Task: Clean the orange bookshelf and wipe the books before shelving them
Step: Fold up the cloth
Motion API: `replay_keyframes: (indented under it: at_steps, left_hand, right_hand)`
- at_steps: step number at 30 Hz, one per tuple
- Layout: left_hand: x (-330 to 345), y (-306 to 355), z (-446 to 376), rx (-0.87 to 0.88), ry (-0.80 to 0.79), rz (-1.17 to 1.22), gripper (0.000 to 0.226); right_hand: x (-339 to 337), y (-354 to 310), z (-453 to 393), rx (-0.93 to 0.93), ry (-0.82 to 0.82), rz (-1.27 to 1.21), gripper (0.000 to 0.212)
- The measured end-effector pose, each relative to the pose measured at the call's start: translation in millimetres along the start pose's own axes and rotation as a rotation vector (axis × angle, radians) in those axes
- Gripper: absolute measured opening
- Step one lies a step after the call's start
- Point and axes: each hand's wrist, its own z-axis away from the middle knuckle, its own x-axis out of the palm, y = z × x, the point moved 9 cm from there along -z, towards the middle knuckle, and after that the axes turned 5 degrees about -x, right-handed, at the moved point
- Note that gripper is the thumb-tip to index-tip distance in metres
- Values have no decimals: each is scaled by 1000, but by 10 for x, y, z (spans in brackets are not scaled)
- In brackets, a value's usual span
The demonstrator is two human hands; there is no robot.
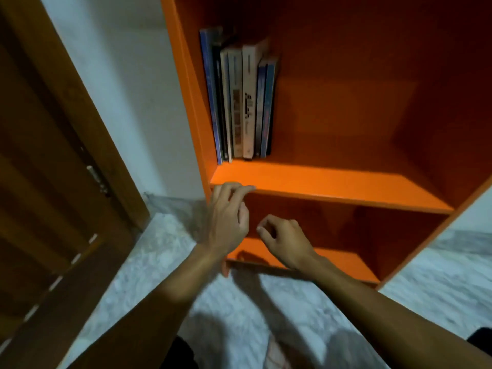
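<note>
The orange bookshelf (pixel 332 182) fills the upper right of the head view. Several books (pixel 239 102) stand upright at the left end of its middle shelf, spines out. My left hand (pixel 229 217) hovers in front of that shelf's front edge at its left end, fingers loosely curled, fingertips at the edge, holding nothing. My right hand (pixel 285 241) is lower, in front of the bottom compartment, fingers curled and empty. No cloth is in view.
A brown wooden door (pixel 53 182) with its frame stands at the left, a white wall (pixel 127 89) between it and the shelf. Pale marble floor (pixel 165 249) lies below. The right part of the middle shelf and the bottom shelf hold nothing.
</note>
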Motion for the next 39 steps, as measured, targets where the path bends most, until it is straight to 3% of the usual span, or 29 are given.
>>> replay_keyframes:
  at_steps: [4, 8, 11, 14, 20, 24, 27, 33, 39]
  left_hand:
    - [684, -335, 891, -187, -245, 57, 46]
    - [1451, -722, 2097, -495, -596, 147, 62]
    - [1853, -830, 2923, -732, -896, 152, 73]
    - [2116, -861, 3623, -956, -1043, 203, 76]
    - [2247, -677, 4068, -1226, -1068, 235, 69]
    - [2262, -700, 4115, -1350, -970, 156, 46]
    - [2337, -682, 4190, -1401, -987, 183, 15]
    - [2282, -570, 3927, -1419, -941, 257, 34]
    - [1523, -27, 2801, -1420, -656, 257, 46]
  right_hand:
    - [643, 827, 473, 246, -272, 54, 10]
    - [1156, 1620, 1299, 553, -524, 86, 35]
    - [1402, 1831, 1879, 681, -643, 86, 42]
    - [1608, 1927, 2250, 726, -704, 77, 43]
    - [1831, 2086, 2500, 761, -646, 19, 51]
    - [1970, 2286, 2576, 820, -545, -27, 17]
    - [2038, 2278, 2661, 904, -443, -157, 11]
    - [1933, 2186, 2533, 943, -399, -314, 20]
    - [880, 1483, 1982, 819, -307, -467, 34]
